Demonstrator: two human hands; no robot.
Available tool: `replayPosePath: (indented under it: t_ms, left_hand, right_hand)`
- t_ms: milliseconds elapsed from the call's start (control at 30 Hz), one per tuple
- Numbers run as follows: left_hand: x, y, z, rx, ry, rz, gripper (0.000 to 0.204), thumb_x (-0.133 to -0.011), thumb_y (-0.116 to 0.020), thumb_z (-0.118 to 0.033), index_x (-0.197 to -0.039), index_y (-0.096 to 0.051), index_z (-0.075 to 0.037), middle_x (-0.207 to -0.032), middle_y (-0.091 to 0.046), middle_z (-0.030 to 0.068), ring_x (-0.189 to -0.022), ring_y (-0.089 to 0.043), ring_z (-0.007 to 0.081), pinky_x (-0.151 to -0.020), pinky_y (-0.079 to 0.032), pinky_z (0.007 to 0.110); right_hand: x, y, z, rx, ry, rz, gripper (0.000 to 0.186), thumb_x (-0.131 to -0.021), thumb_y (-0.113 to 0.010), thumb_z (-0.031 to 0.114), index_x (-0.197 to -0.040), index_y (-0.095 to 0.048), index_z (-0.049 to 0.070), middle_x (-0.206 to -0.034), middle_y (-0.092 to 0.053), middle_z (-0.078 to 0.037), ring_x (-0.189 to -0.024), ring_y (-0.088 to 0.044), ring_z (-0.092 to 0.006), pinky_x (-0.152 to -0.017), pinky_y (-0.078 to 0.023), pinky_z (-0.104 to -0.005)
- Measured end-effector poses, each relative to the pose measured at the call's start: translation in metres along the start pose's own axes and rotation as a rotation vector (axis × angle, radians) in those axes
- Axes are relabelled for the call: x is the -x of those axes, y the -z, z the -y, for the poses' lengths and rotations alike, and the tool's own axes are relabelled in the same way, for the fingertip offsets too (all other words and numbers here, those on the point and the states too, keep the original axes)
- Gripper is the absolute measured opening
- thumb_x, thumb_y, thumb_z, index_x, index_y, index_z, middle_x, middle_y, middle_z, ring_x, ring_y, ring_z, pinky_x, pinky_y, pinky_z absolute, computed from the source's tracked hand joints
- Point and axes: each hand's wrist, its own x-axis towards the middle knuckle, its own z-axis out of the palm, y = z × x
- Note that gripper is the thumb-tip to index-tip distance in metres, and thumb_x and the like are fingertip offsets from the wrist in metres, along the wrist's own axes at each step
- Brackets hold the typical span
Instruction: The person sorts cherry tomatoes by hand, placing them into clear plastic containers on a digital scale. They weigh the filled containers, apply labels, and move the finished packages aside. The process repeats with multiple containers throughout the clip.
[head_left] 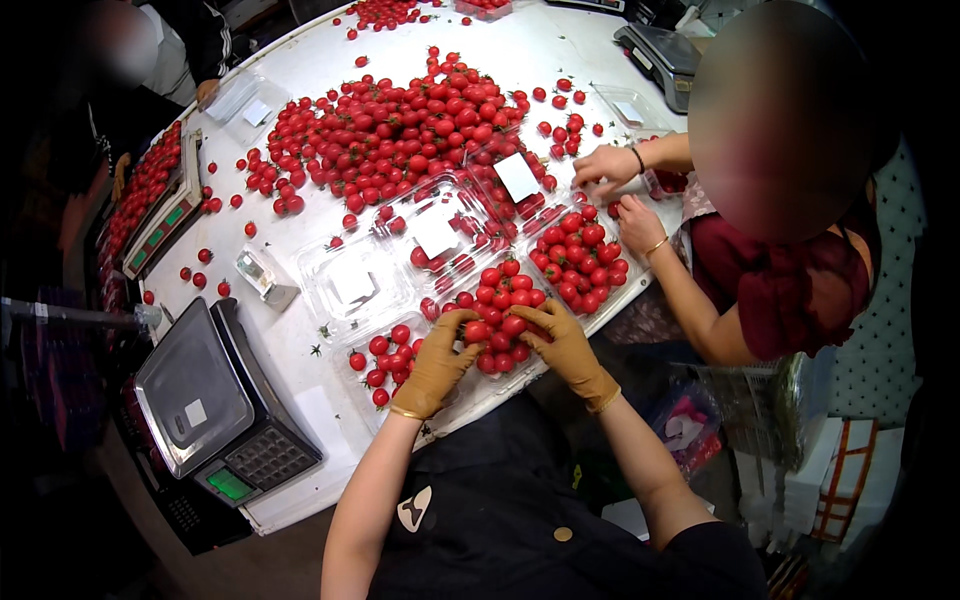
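Both my hands wear yellow-brown gloves and meet over a clear plastic box heaped with cherry tomatoes (500, 290) at the table's near edge. My left hand (436, 368) curls in from the left, its thumb and forefinger around a tomato (475, 331) on the heap. From the right, my right hand (570, 352) has its bent fingertips against another tomato (513, 326). Left of the heap, a second box holds fewer tomatoes (378, 346), partly behind my left hand. On the right stands a full box of tomatoes (578, 262). Clear lids (358, 288) hinge open behind the boxes.
A large tomato pile (400, 130) spreads over the white table (300, 55). A digital scale (200, 390) stands at left, with a small clear container (266, 277) beside it. At right, a co-worker's hands (625, 190) reach over the table. More scales stand at far left and back right.
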Motion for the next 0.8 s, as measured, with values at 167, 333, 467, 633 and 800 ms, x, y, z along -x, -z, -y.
replayPosePath:
  t_ms: [167,333,467,633,800]
  left_hand:
    - [0.044,0.044,0.001,0.061,0.257,-0.362,0.041,-0.087,-0.068,-0.016,-0.123,-0.051,-0.005,-0.099,-0.060,0.0098,-0.085,-0.058,0.0173,-0.072,-0.049,0.028]
    - [0.083,0.082,0.027,-0.531,0.027,-0.311,0.045,-0.082,-0.068,-0.010,-0.124,-0.053,-0.005,-0.108,-0.059,0.0133,-0.092,-0.059,0.0246,-0.082,-0.049,0.034]
    - [0.058,0.057,-0.010,-0.591,-0.203,-0.210,0.046,-0.080,-0.069,-0.012,-0.124,-0.054,-0.006,-0.115,-0.057,0.0134,-0.101,-0.057,0.0307,-0.087,-0.047,0.038]
    - [0.012,-0.005,-0.017,-0.553,-0.225,0.217,0.044,-0.083,-0.060,-0.010,-0.126,-0.053,-0.011,-0.119,-0.055,0.0128,-0.101,-0.059,0.0321,-0.080,-0.051,0.042]
    - [-0.001,-0.030,-0.033,-0.876,-0.128,0.399,0.060,-0.083,-0.052,-0.005,-0.140,-0.041,-0.021,-0.124,-0.050,0.0143,-0.093,-0.062,0.0327,-0.064,-0.056,0.042]
  right_hand:
    - [0.008,-0.039,0.052,-0.339,-0.112,0.200,0.044,-0.082,-0.071,0.011,-0.125,-0.061,0.013,-0.101,-0.051,-0.007,-0.089,-0.055,-0.0176,-0.080,-0.047,-0.0276]
    - [-0.010,-0.046,0.048,-0.010,-0.024,0.054,0.042,-0.088,-0.066,0.015,-0.129,-0.057,0.016,-0.110,-0.053,-0.009,-0.091,-0.059,-0.0211,-0.079,-0.049,-0.0308]
    - [-0.032,0.001,0.026,0.589,-0.069,0.236,0.043,-0.084,-0.060,0.014,-0.126,-0.058,0.023,-0.134,-0.048,-0.016,-0.096,-0.064,-0.0330,-0.077,-0.053,-0.0397]
    - [-0.047,0.003,0.006,0.652,0.093,0.389,0.036,-0.084,-0.061,0.017,-0.120,-0.062,0.021,-0.132,-0.050,-0.014,-0.096,-0.064,-0.0322,-0.077,-0.053,-0.0407]
    - [-0.049,0.004,-0.017,0.504,0.103,0.388,0.027,-0.086,-0.064,0.021,-0.112,-0.067,0.016,-0.126,-0.052,-0.014,-0.099,-0.063,-0.0315,-0.081,-0.052,-0.0398]
